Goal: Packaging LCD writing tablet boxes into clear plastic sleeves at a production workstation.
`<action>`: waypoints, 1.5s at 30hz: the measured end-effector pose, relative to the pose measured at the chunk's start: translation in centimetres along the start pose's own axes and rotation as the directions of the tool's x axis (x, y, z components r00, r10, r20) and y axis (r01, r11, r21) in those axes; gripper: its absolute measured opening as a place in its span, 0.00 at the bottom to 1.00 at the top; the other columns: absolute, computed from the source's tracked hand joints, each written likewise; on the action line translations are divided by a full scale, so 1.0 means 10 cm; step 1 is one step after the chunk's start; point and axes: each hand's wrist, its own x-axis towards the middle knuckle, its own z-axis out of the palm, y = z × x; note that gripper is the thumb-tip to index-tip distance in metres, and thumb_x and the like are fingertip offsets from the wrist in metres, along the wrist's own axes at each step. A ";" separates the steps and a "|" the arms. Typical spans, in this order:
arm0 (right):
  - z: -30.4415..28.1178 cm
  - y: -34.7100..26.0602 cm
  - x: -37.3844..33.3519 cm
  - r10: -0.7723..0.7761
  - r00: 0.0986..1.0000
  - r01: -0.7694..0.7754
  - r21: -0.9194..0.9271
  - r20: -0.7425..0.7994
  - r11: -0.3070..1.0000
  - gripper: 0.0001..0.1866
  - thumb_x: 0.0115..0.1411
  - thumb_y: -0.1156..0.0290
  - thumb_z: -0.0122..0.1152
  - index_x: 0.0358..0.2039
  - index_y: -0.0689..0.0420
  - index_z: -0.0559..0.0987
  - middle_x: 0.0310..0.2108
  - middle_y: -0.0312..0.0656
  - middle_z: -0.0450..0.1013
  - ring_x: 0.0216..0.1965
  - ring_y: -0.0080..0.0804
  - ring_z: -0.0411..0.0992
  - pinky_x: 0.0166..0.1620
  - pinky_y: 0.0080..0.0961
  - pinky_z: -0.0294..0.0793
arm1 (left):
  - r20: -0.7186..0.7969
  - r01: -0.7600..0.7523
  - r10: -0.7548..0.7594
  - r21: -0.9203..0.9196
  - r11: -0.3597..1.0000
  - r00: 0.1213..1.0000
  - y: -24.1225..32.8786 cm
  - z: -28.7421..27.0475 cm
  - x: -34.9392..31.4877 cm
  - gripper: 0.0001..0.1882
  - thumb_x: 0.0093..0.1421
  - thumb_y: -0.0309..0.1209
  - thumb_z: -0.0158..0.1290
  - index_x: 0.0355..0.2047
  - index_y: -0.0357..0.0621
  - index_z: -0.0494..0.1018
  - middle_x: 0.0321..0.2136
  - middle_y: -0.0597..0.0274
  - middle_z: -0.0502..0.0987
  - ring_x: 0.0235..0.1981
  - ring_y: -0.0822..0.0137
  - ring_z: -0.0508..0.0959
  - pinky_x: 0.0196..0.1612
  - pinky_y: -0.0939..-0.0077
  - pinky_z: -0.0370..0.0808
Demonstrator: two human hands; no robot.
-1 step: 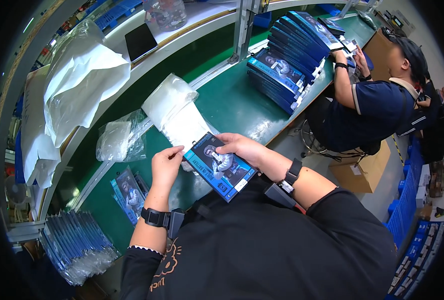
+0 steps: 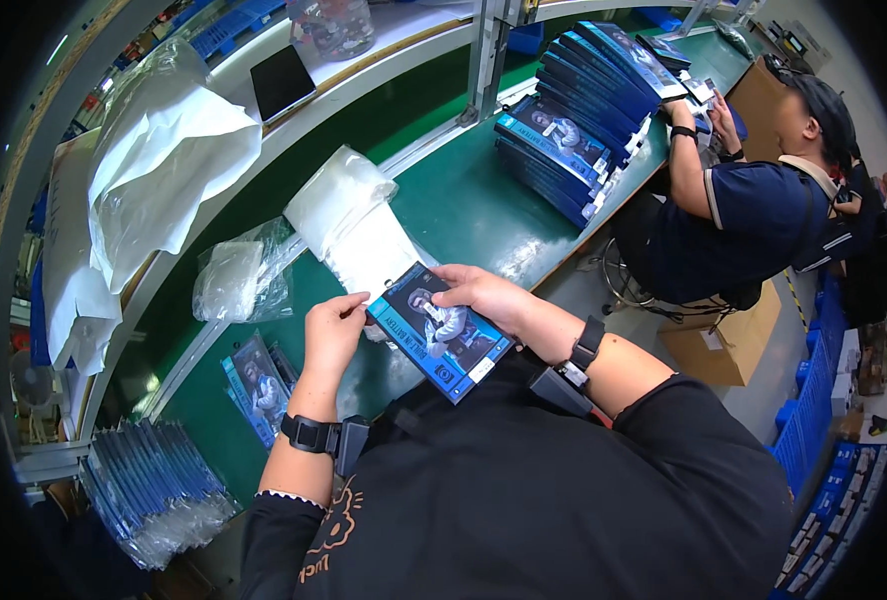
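Note:
In my right hand (image 2: 479, 295) is a flat blue-and-black retail box (image 2: 439, 340) with a picture of a person on its front. The thumb presses on the face and the fingers go behind it. My left hand (image 2: 336, 325) is pinched closed beside the box's upper left edge. A tiny pale bit shows at its fingertips, too small to name. Just beyond the box, a pile of clear plastic bags (image 2: 349, 205) lies on the green table (image 2: 454, 200). More boxes like it (image 2: 257, 390) lie to the left of my left wrist.
Tall stacks of blue boxes (image 2: 554, 150) stand at the back right, near a seated co-worker (image 2: 754, 220). Bagged boxes (image 2: 154, 490) stand in a row at lower left. A loose plastic bag (image 2: 244, 280) and a dark tablet-like slab (image 2: 282, 82) lie farther off. A metal post (image 2: 486, 60) rises behind.

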 end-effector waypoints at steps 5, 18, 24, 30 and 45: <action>0.07 0.05 0.09 -0.241 0.964 0.183 -0.382 -0.109 0.906 0.24 0.55 0.79 0.50 0.53 0.70 0.62 0.43 0.51 0.70 0.41 0.32 0.72 0.44 0.26 0.71 | -0.039 -0.039 0.043 0.092 0.995 0.998 0.17 0.07 -0.02 0.12 0.53 0.20 0.47 0.37 0.33 0.76 0.23 0.53 0.78 0.24 0.70 0.78 0.31 0.78 0.73; 0.14 0.03 0.11 -0.158 0.954 0.185 0.083 -0.255 0.979 0.11 0.47 0.75 0.67 0.24 0.62 0.71 0.23 0.43 0.73 0.23 0.27 0.72 0.28 0.23 0.75 | 0.029 0.156 -0.156 -0.361 0.919 0.987 0.13 0.03 -0.10 0.14 0.58 0.29 0.50 0.42 0.32 0.71 0.27 0.56 0.77 0.27 0.62 0.78 0.33 0.68 0.75; 0.33 0.04 0.05 -0.047 0.975 0.079 0.140 -0.217 0.987 0.12 0.50 0.70 0.66 0.27 0.66 0.75 0.23 0.41 0.74 0.22 0.26 0.72 0.28 0.22 0.75 | 0.345 0.399 -0.239 -0.886 0.237 0.908 0.10 0.24 0.04 0.16 0.57 0.33 0.51 0.41 0.33 0.69 0.34 0.53 0.77 0.35 0.60 0.78 0.40 0.67 0.76; 0.48 -0.43 -0.40 0.046 0.997 0.007 -0.700 0.058 0.714 0.55 0.43 0.69 0.69 0.62 0.67 0.40 0.44 0.55 0.68 0.31 0.32 0.74 0.25 0.23 0.74 | 0.417 0.436 -0.239 -0.899 0.031 0.877 0.04 0.10 0.15 0.19 0.56 0.31 0.49 0.45 0.31 0.67 0.40 0.48 0.75 0.41 0.55 0.76 0.49 0.59 0.72; 0.76 -0.26 -0.11 -0.682 0.572 0.706 -0.697 0.455 0.127 0.17 0.45 0.85 0.44 0.35 0.59 0.75 0.27 0.49 0.71 0.31 0.45 0.72 0.35 0.31 0.72 | 0.751 0.701 0.066 -0.641 0.313 0.657 0.22 0.08 -0.38 0.39 0.58 0.60 0.37 0.60 0.44 0.51 0.55 0.43 0.61 0.55 0.44 0.64 0.53 0.44 0.63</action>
